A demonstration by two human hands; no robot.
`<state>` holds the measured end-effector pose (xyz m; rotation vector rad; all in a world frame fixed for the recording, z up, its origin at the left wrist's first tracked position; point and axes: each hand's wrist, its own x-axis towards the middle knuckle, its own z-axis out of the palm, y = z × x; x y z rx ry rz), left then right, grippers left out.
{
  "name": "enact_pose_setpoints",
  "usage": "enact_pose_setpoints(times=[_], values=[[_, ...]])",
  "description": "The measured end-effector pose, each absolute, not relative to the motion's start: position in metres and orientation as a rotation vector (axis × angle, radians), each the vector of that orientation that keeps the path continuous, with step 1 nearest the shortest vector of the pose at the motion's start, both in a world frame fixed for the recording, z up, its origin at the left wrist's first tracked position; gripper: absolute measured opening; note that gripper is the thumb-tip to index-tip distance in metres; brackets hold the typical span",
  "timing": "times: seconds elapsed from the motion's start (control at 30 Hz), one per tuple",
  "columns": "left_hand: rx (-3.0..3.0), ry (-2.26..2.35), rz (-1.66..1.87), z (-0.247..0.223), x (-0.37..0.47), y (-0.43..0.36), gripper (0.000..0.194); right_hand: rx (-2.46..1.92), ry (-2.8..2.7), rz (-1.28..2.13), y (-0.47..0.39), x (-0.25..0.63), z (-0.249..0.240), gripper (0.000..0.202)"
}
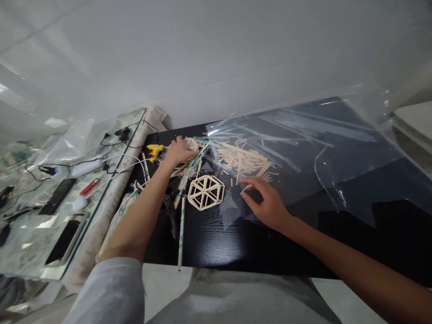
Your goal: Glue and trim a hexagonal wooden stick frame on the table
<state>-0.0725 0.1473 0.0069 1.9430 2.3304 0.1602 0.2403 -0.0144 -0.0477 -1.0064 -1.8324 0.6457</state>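
Observation:
My left hand (180, 152) reaches to the back of the black table, its thumb and fingers around the edge of a small frame of wooden sticks (192, 144); the hand partly hides it. Between the thumb and fingertips of my right hand (265, 201) is a short wooden stick (246, 188). An octagon-like wheel of wooden sticks with spokes (205, 192) lies flat between the two hands. Behind my right hand spreads a heap of loose wooden sticks (245, 159). Just left of my left hand rests a yellow glue gun (155, 152).
Paper-wrapped sticks (181, 231) lie on the black table (209, 245), one past its front edge. Clear plastic sheeting (303, 139) covers the right side. On the glass-topped table at left are a phone (64, 240), a red cutter (89, 186), a power strip (87, 165) and cables.

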Motion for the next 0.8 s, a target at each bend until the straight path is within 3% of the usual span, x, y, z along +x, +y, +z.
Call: enact_pose_setpoints(times=[0.2,0.43,0.8], values=[[1.958,2.216,0.257,0.002,-0.083,0.147,0.107,-1.015,-1.843,0.660,-0.016,0.241,-0.046,0.027],[1.782,2.295,0.429,0.002,-0.120,0.152,0.057,-0.994,-1.837,0.668,-0.015,0.241,-0.047,0.027],[1.777,2.255,0.455,-0.015,-0.145,0.146,0.041,-1.031,-1.819,0.723,-0.014,0.238,-0.051,0.025]])
